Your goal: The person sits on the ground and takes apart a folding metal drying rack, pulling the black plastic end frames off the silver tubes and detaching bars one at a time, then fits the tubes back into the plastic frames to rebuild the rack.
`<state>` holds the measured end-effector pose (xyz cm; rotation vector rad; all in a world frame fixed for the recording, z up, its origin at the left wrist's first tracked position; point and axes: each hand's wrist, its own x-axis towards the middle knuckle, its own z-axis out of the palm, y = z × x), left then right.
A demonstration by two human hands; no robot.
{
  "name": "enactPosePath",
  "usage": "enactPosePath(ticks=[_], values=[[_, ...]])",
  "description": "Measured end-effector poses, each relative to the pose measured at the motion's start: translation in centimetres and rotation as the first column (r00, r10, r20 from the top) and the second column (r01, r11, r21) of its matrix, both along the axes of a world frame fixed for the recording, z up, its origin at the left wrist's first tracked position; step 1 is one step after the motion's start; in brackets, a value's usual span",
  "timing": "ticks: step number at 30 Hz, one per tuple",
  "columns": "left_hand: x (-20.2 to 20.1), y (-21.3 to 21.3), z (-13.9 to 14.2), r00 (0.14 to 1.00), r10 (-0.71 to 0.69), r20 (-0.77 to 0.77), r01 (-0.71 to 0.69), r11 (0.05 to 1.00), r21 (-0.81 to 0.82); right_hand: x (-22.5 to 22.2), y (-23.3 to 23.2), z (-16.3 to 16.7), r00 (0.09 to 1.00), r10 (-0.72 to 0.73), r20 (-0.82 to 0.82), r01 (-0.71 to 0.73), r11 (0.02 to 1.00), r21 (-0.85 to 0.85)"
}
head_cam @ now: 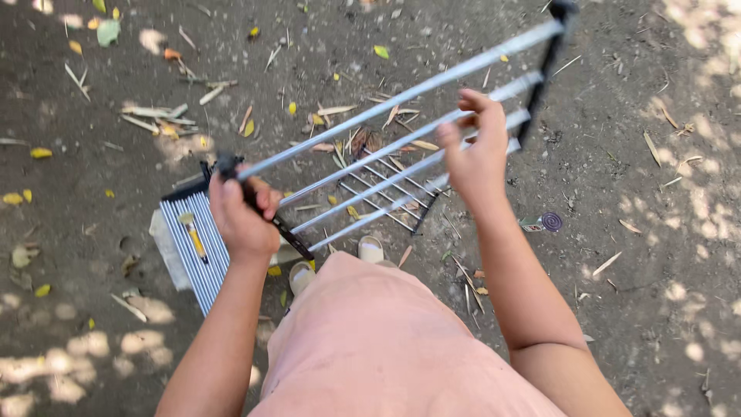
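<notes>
— So, what are the hands doing?

— Left hand (pixel 243 216) is wrapped tight around the black end bar (pixel 266 216) of a folding drying rack (pixel 401 147), fingers curled over the top of it near the corner where the outermost rail meets it. Right hand (pixel 475 150) is further along, fingers hooked over one of the middle silver rails (pixel 386 150), thumb up beside it; the grip looks looser, more a hook than a fist.

— And the rack itself?

— Held up off the ground in front of the person, tilted, its four silver rails running from the left hand's bar up toward the far black end piece (pixel 544 69) at the upper right. A lower section of thinner rods (pixel 386 193) shows under the rails, nearer the ground.

— What's around it?

— Below the left hand, a pale ribbed panel (pixel 193 247) lies on the dirt with a small yellow object (pixel 197 241) on it; I can't tell what that is. Toes of two light sandals (pixel 370 249) peek out past a pink garment (pixel 370 340). Right of the right forearm, a small round purple thing (pixel 550 222) sits on the bare earth (pixel 633 193). Dry leaves and twigs (pixel 154 116) are scattered about in dappled sun.
</notes>
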<state>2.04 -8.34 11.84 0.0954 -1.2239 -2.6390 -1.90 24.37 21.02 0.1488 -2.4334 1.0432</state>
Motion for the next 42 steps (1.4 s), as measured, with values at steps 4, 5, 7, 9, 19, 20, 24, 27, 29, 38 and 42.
enactPosePath(ticks=[4, 5, 7, 9, 19, 20, 24, 27, 29, 38, 42], values=[[1.9, -0.3, -1.2, 0.986, 0.033, -0.160, -0.057, 0.988, -0.146, -5.2, 2.2, -2.5, 0.923, 0.178, 0.342, 0.190, 0.563, -0.804], [2.3, 0.2, -1.3, 0.982, 0.024, -0.186, -0.064, 0.975, -0.212, -6.7, 2.5, -2.5, 0.929, 0.180, 0.324, 0.213, 0.456, -0.864], [3.3, 1.2, -1.3, 0.967, -0.002, -0.256, -0.092, 0.929, -0.358, -9.3, 2.8, -2.2, 0.940, 0.183, 0.288, 0.246, 0.223, -0.943], [4.5, 2.1, -1.1, 0.923, -0.070, -0.378, -0.145, 0.848, -0.510, -11.0, 3.2, -1.7, 0.943, 0.125, 0.308, 0.307, 0.026, -0.951], [4.8, 0.0, -1.2, 0.760, -0.139, -0.636, -0.456, 0.583, -0.672, -10.4, 1.2, -5.0, 0.968, 0.154, 0.200, 0.226, -0.176, -0.958], [4.8, -0.4, -1.1, 0.765, -0.152, -0.626, -0.454, 0.562, -0.691, -10.4, 1.1, -5.0, 0.967, 0.152, 0.202, 0.229, -0.187, -0.955], [5.0, -0.8, 0.1, 0.803, -0.353, -0.480, -0.293, 0.467, -0.834, -10.4, 2.5, -2.4, 0.970, 0.189, 0.151, 0.184, -0.173, -0.967], [4.9, -0.6, 1.6, 0.772, -0.499, -0.394, -0.287, 0.280, -0.916, -9.9, 4.3, 1.1, 0.954, 0.261, 0.151, 0.147, 0.035, -0.989], [4.6, -0.5, 2.6, 0.808, -0.470, -0.355, -0.359, 0.084, -0.930, -9.4, 4.6, 3.2, 0.928, 0.310, 0.208, 0.125, 0.267, -0.956], [-0.5, -1.9, 8.6, 0.870, -0.328, -0.369, -0.303, 0.234, -0.924, -1.8, -1.1, 3.6, 0.856, 0.350, 0.380, -0.375, 0.927, -0.009], [-3.0, 0.5, 12.0, 0.786, -0.365, -0.500, -0.422, 0.275, -0.864, 1.1, -1.7, 5.7, 0.780, 0.455, 0.430, -0.590, 0.764, 0.260]])
